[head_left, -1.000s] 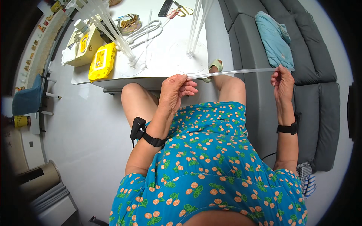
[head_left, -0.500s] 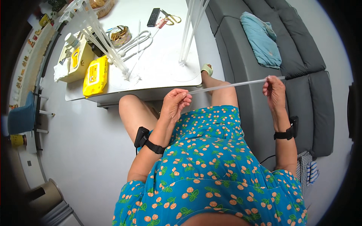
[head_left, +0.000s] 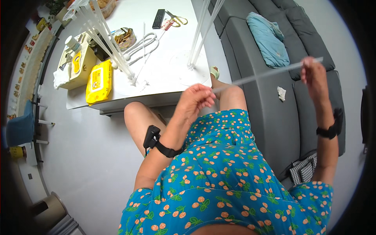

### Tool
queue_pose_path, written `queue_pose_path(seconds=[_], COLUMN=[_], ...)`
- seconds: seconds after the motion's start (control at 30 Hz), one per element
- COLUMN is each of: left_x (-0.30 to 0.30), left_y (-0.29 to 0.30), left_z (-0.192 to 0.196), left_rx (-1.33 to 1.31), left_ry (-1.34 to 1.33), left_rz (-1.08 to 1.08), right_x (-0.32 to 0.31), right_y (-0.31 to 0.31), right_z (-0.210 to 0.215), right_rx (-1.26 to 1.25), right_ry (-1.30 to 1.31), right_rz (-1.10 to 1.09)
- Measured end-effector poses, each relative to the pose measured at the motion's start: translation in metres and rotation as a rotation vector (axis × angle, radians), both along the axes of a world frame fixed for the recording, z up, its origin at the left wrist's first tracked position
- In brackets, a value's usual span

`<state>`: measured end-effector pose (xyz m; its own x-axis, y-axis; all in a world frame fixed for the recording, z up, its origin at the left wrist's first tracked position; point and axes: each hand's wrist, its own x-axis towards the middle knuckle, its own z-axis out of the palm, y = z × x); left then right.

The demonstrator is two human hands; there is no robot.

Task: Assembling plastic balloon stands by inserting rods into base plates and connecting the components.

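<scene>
A long, thin, translucent plastic rod (head_left: 258, 76) slants up to the right in front of me, above my knees and the sofa edge, slightly smeared by motion. My left hand (head_left: 196, 101) pinches its near-left end between thumb and fingers. Close to the rod's far right end, my right hand (head_left: 314, 78) is closed around it, a short tip sticking out past the fingers. Similar clear rods (head_left: 111, 47) stand in a cluster on the left of the table, and a second group of rods (head_left: 199, 35) rises near its right edge.
On the white table (head_left: 168, 70) are a yellow wipes pack (head_left: 99, 82), a cream organizer box (head_left: 84, 68), a white cable (head_left: 150, 43), a black remote (head_left: 158, 18) and gold-handled scissors (head_left: 178, 19). The grey sofa (head_left: 274, 117) bears a folded light-blue cloth (head_left: 270, 41) and a crumpled tissue (head_left: 281, 94).
Both hands have moved right with the rod, the right hand farther and also upward, so the rod slants more steeply. The tissue on the sofa has come into view.
</scene>
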<state>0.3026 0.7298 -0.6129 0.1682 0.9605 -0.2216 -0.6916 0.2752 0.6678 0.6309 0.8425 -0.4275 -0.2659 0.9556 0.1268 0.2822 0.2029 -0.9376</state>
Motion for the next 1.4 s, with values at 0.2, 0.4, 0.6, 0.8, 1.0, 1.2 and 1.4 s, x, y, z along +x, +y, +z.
queue_pose_path(seconds=[0.2, 0.4, 0.6, 0.8, 1.0, 1.2, 1.4], left_x=[-0.064, -0.125, -0.139, -0.135, -0.111, -0.07, -0.051], left_y=[0.004, -0.019, -0.036, -0.042, -0.031, 0.032, 0.064], left_z=[0.036, 0.022, 0.016, 0.051, 0.076, 0.07, 0.077], left_rx=[0.196, 0.086, 0.108, 0.246, 0.291, 0.298, 0.399], left_ry=[0.0, 0.032, 0.222, 0.518, 0.696, 0.676, 0.655], left_rz=[0.476, 0.711, 0.766, 0.934, 0.961, 0.868, 0.747], right_x=[-0.114, -0.188, -0.183, -0.165, -0.171, -0.173, -0.178], right_y=[0.038, 0.039, 0.039, 0.001, -0.013, 0.044, 0.063], right_z=[0.036, -0.009, -0.057, -0.077, -0.074, -0.143, -0.163], right_rx=[0.196, 0.089, -0.229, -0.478, 0.214, 0.652, 0.65], right_ry=[0.195, 0.28, 0.199, -0.161, -0.32, -0.52, -0.522], right_rz=[0.257, 0.368, 0.39, 0.469, 0.491, 0.682, 0.649])
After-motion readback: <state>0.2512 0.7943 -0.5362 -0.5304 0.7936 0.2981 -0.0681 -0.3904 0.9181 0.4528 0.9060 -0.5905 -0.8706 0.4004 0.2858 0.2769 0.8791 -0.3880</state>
